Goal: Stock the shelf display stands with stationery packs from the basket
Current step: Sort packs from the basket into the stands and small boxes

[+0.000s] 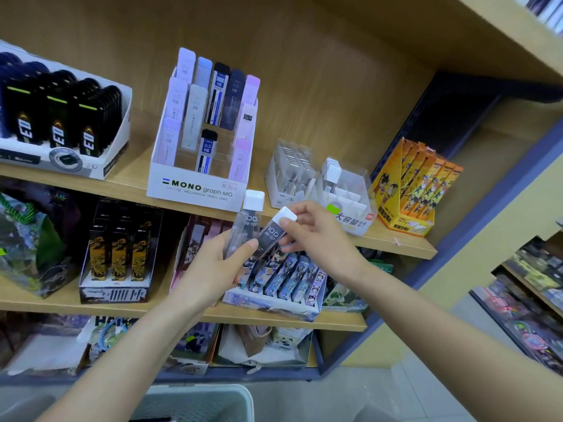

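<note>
My left hand (213, 266) grips a bunch of clear pencil-lead packs (247, 222) with white caps, held upright in front of the shelf edge. My right hand (316, 236) pinches one dark lead pack (271, 234) marked 100 by its white cap, tilted and touching the bunch. Just behind my right hand on the upper shelf stands a clear display stand (350, 193) with a green label, holding one similar white-capped pack. The pale basket (198, 403) sits at the bottom edge below my arms.
On the upper shelf stand a MONO graph lead stand (198, 184), a second clear stand (289, 175), an orange box (408, 190) and a black-pack tray (61, 126). The lower shelf (274, 321) holds more boxed packs. A dark upright (457, 239) bounds the shelves on the right.
</note>
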{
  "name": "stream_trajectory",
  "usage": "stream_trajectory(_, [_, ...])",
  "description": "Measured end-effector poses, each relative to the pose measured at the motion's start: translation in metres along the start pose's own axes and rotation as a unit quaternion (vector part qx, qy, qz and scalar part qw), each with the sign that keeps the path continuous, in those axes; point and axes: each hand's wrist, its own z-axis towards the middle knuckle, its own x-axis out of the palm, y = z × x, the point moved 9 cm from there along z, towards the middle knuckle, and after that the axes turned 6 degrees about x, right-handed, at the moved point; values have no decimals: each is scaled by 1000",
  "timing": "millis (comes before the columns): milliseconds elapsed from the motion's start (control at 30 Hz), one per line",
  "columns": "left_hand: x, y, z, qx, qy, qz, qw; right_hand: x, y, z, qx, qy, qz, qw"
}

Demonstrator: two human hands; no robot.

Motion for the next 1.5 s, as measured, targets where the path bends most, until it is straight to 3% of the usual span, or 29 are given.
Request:
stream_trajectory(100, [-1,-6,1,18,9,13,1000,-21,9,-5,-12,-28,9,999])
stream_trajectory(267, [0,-7,2,18,24,22,999,-99,46,-1,-122,-220,-66,966])
stream_trajectory(400, [1,-11,0,20,22,23,999,-132,44,21,-126,-281,-133,942])
stream_trajectory(867, [0,-10,-1,1,25,5,1000,-115,26,75,-78,-165,-268,946])
stream_trajectory(1167, [9,-9,-3,-12,62,12,998,-114,18,76,-124,-238,-317,910])
stream_trajectory(1367, [14,-10,-3,-9,70,19,997,-111,20,66,-120,-251,-313,908])
stream_trajectory(1500, [13,-8,-3,-12,74,24,997,-100,34,38,-168,-281,-273,904])
